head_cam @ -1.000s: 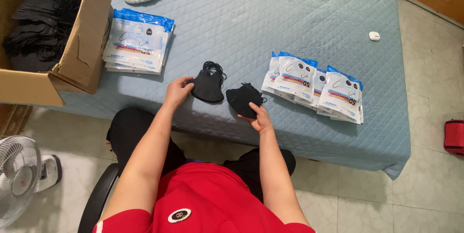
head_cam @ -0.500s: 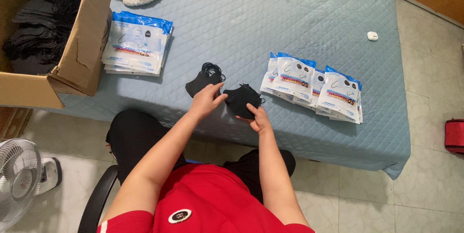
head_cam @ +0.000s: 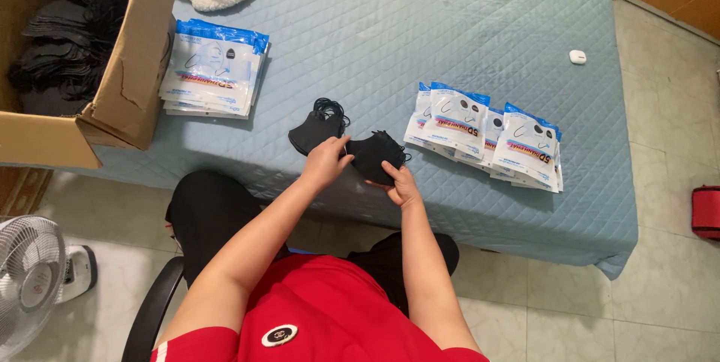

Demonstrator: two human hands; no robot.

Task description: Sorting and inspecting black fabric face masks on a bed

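Both hands, left hand [head_cam: 326, 163] and right hand [head_cam: 403, 184], pinch one black mask [head_cam: 375, 156] flat near the bed [head_cam: 450, 24] front edge; second mask [head_cam: 315, 128] lies just beside.

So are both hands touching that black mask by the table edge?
Touching. The head view shows the left hand and right hand both gripping the black mask, fingers overlapping its fabric.

We hold a black mask [head_cam: 375, 158] between our left hand [head_cam: 327, 161] and right hand [head_cam: 403, 186] over the bed [head_cam: 420, 24], another mask [head_cam: 313, 128] just beside, packets [head_cam: 487, 135] near.
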